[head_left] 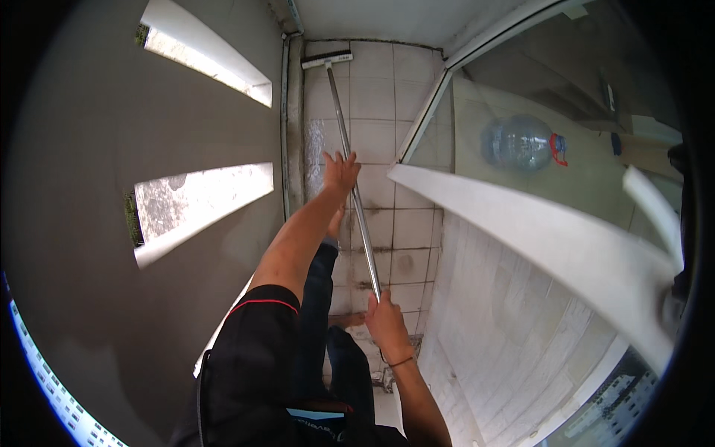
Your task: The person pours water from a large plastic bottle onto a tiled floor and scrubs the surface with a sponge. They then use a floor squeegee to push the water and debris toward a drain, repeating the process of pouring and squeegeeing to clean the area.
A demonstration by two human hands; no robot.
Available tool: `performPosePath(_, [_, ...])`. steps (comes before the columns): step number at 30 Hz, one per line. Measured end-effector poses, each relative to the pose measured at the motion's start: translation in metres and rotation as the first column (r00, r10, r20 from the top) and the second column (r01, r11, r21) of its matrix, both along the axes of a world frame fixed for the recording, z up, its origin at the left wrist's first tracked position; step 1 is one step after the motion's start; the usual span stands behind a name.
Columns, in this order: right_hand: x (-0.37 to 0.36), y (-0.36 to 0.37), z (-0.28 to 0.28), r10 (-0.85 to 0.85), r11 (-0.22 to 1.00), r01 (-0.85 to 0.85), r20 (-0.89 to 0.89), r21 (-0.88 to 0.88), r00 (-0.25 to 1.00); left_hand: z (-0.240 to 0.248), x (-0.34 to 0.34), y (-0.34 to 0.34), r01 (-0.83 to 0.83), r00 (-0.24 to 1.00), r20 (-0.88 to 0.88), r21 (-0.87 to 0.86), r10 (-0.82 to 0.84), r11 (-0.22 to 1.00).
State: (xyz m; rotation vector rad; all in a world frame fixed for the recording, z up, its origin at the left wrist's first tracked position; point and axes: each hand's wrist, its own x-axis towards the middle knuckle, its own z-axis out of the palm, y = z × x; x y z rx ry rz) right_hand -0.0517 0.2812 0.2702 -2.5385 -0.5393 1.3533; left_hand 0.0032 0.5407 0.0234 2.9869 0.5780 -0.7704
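Observation:
A long-handled floor brush point(328, 59) has a white head with dark bristles; its head lies at the far left end of the tiled strip. Its silver metal pole point(363, 223) slants back toward me. My right hand point(387, 322) is closed around the pole's near end, with a thin band at the wrist. Farther up, my left hand point(341, 173) lies across the pole, its fingers spread apart; contact under the palm is hidden. White floor tiles point(372, 139) with dark, dirty joints run beneath the brush. A wet, shiny patch point(316, 145) shows along their left side.
A grey wall point(201, 141) with two slanted openings bounds the left. At right are a glass pane in a white frame point(514, 212) and a pale panelled surface point(506, 298). Beyond the glass lies a large clear plastic bottle point(521, 143) with a red handle. My legs point(316, 305) stand on the tiles.

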Motion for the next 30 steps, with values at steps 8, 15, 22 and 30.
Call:
performPosePath(8, [-0.156,-0.326,0.115,-0.040,0.920,-0.012,-0.125,-0.391,0.991,0.046,-0.209,-0.356,0.182,0.976,-0.049,-0.340,-0.211,0.923])
performPosePath(15, [-0.307,-0.507,0.287,-0.318,0.833,0.194,-0.161,-0.518,0.934,0.153,-0.373,-0.592,0.176,0.957,-0.053,-0.673,-0.285,0.718])
performPosePath(22, [-0.301,-0.480,0.327,-0.179,0.817,0.184,0.063,-0.547,0.982,0.205,-0.348,-0.573,0.166,0.952,-0.046,-0.749,-0.301,0.642])
performPosePath(30, [-0.115,-0.288,0.152,-0.024,0.980,0.045,0.107,-0.194,0.994,0.102,-0.159,-0.298,0.167,0.981,0.120,-0.109,-0.154,0.980])
